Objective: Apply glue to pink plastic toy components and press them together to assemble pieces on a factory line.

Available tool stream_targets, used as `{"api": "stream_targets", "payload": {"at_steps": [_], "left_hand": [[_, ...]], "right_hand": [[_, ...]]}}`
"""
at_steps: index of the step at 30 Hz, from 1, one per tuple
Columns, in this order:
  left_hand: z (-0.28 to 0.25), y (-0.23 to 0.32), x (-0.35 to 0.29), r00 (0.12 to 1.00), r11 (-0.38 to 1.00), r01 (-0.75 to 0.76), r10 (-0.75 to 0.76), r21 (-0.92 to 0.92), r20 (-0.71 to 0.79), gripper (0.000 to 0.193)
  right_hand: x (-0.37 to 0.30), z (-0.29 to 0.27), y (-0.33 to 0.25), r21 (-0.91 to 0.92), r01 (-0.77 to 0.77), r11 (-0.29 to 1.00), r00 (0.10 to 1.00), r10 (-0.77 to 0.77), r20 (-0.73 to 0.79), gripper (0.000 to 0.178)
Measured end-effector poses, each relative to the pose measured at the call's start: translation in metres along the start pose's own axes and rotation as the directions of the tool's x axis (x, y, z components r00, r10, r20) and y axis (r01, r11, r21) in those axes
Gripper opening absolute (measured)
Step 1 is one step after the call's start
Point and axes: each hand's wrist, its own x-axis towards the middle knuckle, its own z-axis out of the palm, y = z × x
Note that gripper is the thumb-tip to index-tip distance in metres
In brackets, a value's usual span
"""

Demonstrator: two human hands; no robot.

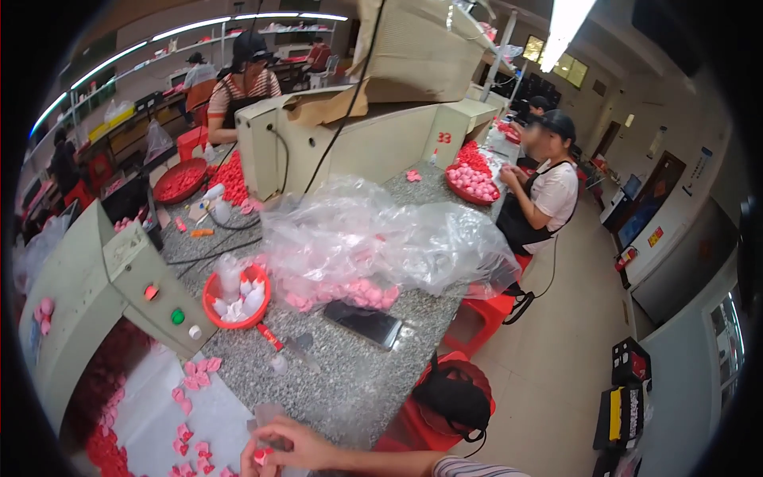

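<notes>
My right hand reaches in from the lower right on a striped-sleeved forearm, low over the speckled grey table. Its fingertips pinch a small pink and red piece. A sliver of other fingers shows at the bottom edge under that piece; whether they are my left hand and what they hold is cut off. Loose pink pieces lie on a white sheet just left of my hand. A small clear plastic item stands just beyond my fingers.
A grey-green machine with buttons stands at left. Further along the table are a red bowl of small white bottles, a red-handled tool, a black phone and a large clear bag of pink pieces. A red stool holding a black bag is at right. A seated co-worker works beyond.
</notes>
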Motion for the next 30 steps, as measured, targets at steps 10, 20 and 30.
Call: {"api": "stream_targets", "payload": {"at_steps": [10, 20, 30], "left_hand": [[0.033, 0.067, 0.0, 0.913, 0.473, -0.268, 0.403, 0.839, 0.064, 0.041], [0.019, 0.061, -0.015, 0.912, 0.604, -0.292, 0.408, 0.742, 0.027, 0.04], [0.015, 0.05, -0.002, 0.977, 0.963, -0.209, 0.213, 0.173, -0.005, 0.024]], "right_hand": [[0.008, 0.0, -0.022, 0.151, 0.048, 0.987, 0.99, -0.066, 0.121, 0.025], [0.004, 0.017, -0.017, 0.174, -0.006, 0.985, 0.999, -0.003, 0.047, 0.018], [0.006, 0.006, -0.014, 0.418, -0.202, 0.886, 0.979, 0.177, 0.097, 0.013]]}}
